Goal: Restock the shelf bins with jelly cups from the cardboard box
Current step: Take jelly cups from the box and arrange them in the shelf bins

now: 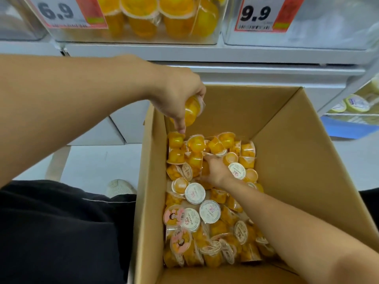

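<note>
While the left hand [180, 95] is gripping one jelly cup [191, 110] above the cardboard box's [287, 156] far-left corner, the right hand [213, 170] is closing on cups mid-box; lifting gently should be sparing their foil lids.

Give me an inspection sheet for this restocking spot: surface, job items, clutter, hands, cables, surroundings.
Surface: pale floor under the open cardboard box.
Job's things: the box holds a loose pile of orange jelly cups; the clear shelf bin above, tagged 6.9, already holds orange cups.
Clutter: nothing seen.
Hands: left hand grips one jelly cup above the box's far left corner; right hand is down among the cups, its fingers hidden.
Cables: nothing seen.
Surroundings: neighbouring bin tagged 9.9, contents unclear; green-lidded cups on a shelf at right; a pale shoe beside the box.
</note>
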